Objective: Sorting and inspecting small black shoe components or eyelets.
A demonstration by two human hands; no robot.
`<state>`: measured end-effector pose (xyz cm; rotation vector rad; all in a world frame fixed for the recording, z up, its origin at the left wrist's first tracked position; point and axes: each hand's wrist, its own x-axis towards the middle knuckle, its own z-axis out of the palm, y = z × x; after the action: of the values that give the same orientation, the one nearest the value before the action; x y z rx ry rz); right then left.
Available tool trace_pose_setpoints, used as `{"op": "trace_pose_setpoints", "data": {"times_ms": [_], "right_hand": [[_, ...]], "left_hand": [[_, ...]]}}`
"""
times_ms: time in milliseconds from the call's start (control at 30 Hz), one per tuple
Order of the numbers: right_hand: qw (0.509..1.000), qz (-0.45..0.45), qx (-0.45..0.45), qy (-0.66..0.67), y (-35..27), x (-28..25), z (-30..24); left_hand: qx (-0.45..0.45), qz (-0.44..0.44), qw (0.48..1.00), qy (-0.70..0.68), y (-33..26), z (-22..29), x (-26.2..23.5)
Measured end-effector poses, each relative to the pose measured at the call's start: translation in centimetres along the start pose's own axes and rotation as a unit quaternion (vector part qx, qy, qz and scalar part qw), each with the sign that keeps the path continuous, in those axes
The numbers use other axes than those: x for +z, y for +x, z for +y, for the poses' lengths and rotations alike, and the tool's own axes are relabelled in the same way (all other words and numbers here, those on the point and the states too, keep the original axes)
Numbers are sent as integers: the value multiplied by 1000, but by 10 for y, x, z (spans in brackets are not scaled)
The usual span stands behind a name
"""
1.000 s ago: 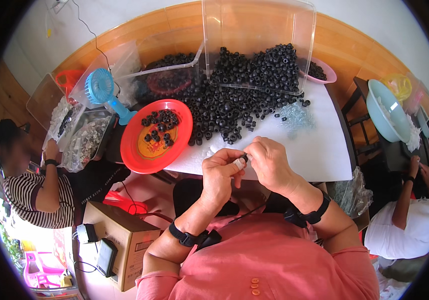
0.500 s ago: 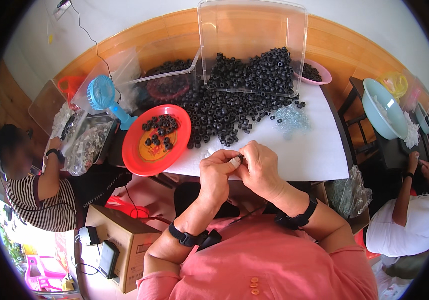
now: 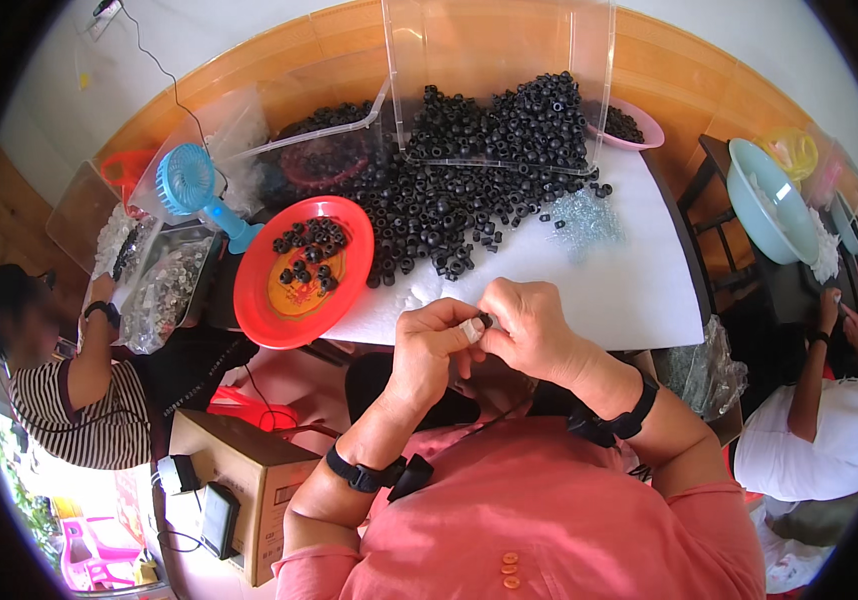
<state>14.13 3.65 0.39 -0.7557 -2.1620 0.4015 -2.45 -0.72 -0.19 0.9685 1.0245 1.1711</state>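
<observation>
Just above the table's near edge, my left hand (image 3: pixel 429 350) and my right hand (image 3: pixel 537 328) meet, fingers pinched together. Between their fingertips shows a small black plastic piece (image 3: pixel 486 320), mostly covered. White wrapping (image 3: pixel 472 330) sits on my left thumb. Beyond my hands spreads a big heap of black ring-like plastic pieces (image 3: pixel 439 215), spilling from a clear plastic bin (image 3: pixel 499 50) tipped on its side. A red plate (image 3: pixel 354 290) to the left carries several black pieces. Right of the heap lies a patch of small clear bluish bits (image 3: pixel 589 225).
A blue handheld fan (image 3: pixel 187 180) stands left of the plate. Behind the bin is a pink bowl (image 3: pixel 654 132) of black pieces. One person (image 3: pixel 79 410) works at left, another (image 3: pixel 814 435) at right beside a pale blue basin (image 3: pixel 769 215). A cardboard box (image 3: pixel 269 500) sits lower left.
The view has shifted slightly, so the table things appear a little higher. My hands stay together at the black piece, with the right wrist turned and its forearm a little farther right.
</observation>
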Motion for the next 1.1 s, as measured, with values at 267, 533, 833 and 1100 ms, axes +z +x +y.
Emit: {"op": "trace_pose_setpoints", "data": {"times_ms": [267, 533, 833, 1100], "right_hand": [[998, -51, -35, -31, 13, -5, -2], [997, -64, -32, -22, 16, -10, 2], [999, -27, 8, -15, -3, -5, 3], [997, 57, 2, 46, -7, -15, -5]], "left_hand": [[-15, -8, 1000, 18, 3, -2, -6], [-24, 10, 999, 35, 5, 5, 1], [1, -37, 996, 76, 6, 5, 2], [81, 133, 982, 110, -2, 47, -25]]}}
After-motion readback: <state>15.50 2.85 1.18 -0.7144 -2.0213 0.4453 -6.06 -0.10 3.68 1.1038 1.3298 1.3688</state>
